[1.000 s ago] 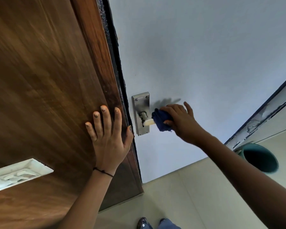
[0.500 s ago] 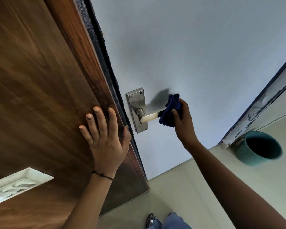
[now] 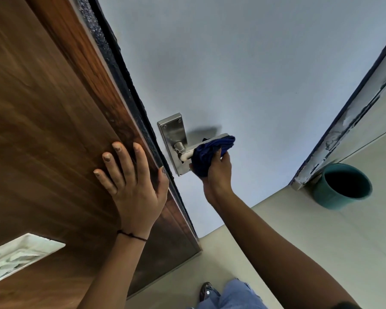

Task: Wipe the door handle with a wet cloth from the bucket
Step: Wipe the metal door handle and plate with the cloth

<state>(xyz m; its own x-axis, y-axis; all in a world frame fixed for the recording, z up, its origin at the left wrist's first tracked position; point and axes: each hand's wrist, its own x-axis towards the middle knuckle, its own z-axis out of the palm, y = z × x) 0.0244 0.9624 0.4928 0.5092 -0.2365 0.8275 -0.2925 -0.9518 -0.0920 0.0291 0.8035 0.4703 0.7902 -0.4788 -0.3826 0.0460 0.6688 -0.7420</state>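
Note:
A steel door handle (image 3: 185, 150) on its back plate (image 3: 173, 132) sticks out from the pale grey door (image 3: 243, 70). My right hand (image 3: 218, 172) grips a dark blue cloth (image 3: 206, 156) wrapped around the lever's middle and outer end, so only the stub near the plate shows. My left hand (image 3: 132, 181) lies flat with spread fingers on the brown wooden panel (image 3: 45, 121) beside the door edge. A teal bucket (image 3: 341, 187) stands on the floor at the right, by the foot of the frame; its inside is dark.
A white switch plate (image 3: 16, 256) is set in the wooden panel at lower left. The dark door frame (image 3: 348, 103) runs along the right. Pale floor tiles (image 3: 310, 230) lie below, with my shoe (image 3: 206, 291) and jeans leg at the bottom edge.
My right hand has slid the cloth back from the lever's tip toward the plate and now grips it from below. The left hand stays pressed on the wood. The view has shifted slightly.

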